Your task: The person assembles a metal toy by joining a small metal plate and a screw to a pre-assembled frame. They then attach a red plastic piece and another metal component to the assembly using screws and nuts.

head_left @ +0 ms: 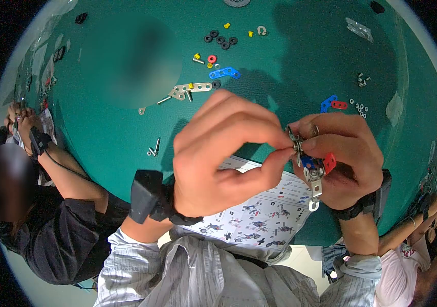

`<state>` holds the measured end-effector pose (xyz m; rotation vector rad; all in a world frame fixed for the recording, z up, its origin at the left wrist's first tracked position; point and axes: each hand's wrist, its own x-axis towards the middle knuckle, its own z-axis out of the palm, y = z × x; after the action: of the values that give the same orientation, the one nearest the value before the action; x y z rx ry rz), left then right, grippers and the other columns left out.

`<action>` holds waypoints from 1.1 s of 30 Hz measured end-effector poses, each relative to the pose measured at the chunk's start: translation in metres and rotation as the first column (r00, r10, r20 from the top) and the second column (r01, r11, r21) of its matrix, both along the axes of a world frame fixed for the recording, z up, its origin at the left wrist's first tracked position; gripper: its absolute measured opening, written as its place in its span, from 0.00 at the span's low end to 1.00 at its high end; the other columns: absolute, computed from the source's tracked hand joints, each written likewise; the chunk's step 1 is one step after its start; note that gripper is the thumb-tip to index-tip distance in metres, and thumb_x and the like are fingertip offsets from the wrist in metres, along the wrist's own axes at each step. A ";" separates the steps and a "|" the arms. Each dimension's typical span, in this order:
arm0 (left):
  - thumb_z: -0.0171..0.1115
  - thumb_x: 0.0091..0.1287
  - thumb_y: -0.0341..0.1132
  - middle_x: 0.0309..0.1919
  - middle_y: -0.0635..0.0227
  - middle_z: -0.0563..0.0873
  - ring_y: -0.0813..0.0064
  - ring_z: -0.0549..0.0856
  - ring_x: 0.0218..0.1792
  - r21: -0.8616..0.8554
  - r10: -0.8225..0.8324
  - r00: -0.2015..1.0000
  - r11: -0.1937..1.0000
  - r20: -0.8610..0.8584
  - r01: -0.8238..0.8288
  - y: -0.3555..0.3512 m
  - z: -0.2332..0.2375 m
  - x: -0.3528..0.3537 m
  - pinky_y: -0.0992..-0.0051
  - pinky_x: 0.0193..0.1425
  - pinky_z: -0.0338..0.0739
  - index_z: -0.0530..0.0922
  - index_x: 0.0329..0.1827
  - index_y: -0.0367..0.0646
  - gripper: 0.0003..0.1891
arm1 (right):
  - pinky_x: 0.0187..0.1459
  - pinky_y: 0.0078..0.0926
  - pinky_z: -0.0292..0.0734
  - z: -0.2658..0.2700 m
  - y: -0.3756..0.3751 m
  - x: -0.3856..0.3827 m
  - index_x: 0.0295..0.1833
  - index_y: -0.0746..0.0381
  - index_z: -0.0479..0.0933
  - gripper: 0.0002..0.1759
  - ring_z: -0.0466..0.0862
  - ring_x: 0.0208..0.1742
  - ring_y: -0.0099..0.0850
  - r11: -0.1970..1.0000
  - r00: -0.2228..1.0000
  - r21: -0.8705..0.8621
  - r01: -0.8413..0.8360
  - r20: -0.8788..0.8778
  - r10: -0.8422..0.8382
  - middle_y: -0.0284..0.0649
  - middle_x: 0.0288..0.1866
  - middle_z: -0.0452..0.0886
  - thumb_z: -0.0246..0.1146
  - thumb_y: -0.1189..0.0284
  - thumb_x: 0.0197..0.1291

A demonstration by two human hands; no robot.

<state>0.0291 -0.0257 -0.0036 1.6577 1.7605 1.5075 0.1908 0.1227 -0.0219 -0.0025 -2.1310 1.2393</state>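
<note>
In the head view, my right hand (344,158) is closed round a small metal construction-kit model (309,169) with silver, blue and red perforated pieces. A silver bracket (315,192) hangs from its lower end. My left hand (228,158) comes in from the left, thumb and forefinger pinched together at the model's upper left side. Whatever lies between those fingertips is too small and covered to make out. Beneath both hands is a printed instruction sheet (259,220) with assembly drawings, partly hidden by my left hand.
Beyond my hands on the green table (259,102) lie silver perforated strips (198,87), a blue bent strip (224,73), black rings (220,40) and loose screws (156,147). At right are a red strip (339,105), nuts (360,108) and bolts (363,80). Other people sit at both sides.
</note>
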 end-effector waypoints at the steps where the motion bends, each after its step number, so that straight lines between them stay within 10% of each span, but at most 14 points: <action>1: 0.75 0.50 0.21 0.37 0.63 0.88 0.65 0.84 0.37 0.027 0.006 0.997 1.000 -0.079 -0.004 0.001 0.001 -0.001 0.70 0.42 0.76 0.84 0.38 0.40 0.13 | 0.43 0.29 0.84 0.001 0.000 0.000 0.46 0.67 0.84 0.16 0.88 0.43 0.39 1.000 1.000 -0.013 -0.004 0.010 0.004 0.51 0.46 0.85 0.69 0.84 0.48; 9: 0.79 0.49 0.27 0.37 0.70 0.88 0.67 0.83 0.36 0.112 0.036 0.866 0.993 -0.499 0.023 -0.005 0.008 -0.007 0.70 0.38 0.76 0.85 0.39 0.45 0.14 | 0.39 0.26 0.82 0.004 0.007 -0.004 0.43 0.64 0.79 0.19 0.89 0.40 0.35 0.997 0.995 0.019 -0.069 0.073 0.067 0.48 0.43 0.84 0.80 0.79 0.47; 33: 0.72 0.48 0.21 0.34 0.64 0.87 0.68 0.83 0.36 -0.080 0.013 0.995 0.997 0.100 -0.005 0.001 -0.002 0.003 0.72 0.43 0.72 0.83 0.34 0.39 0.11 | 0.41 0.27 0.84 0.003 -0.003 0.004 0.45 0.66 0.85 0.18 0.88 0.42 0.39 0.999 1.000 0.031 0.028 0.005 -0.029 0.49 0.45 0.85 0.70 0.86 0.45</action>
<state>0.0324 -0.0245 -0.0058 1.5105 1.7534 1.4772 0.1947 0.1198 -0.0186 -0.0229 -2.1477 1.1908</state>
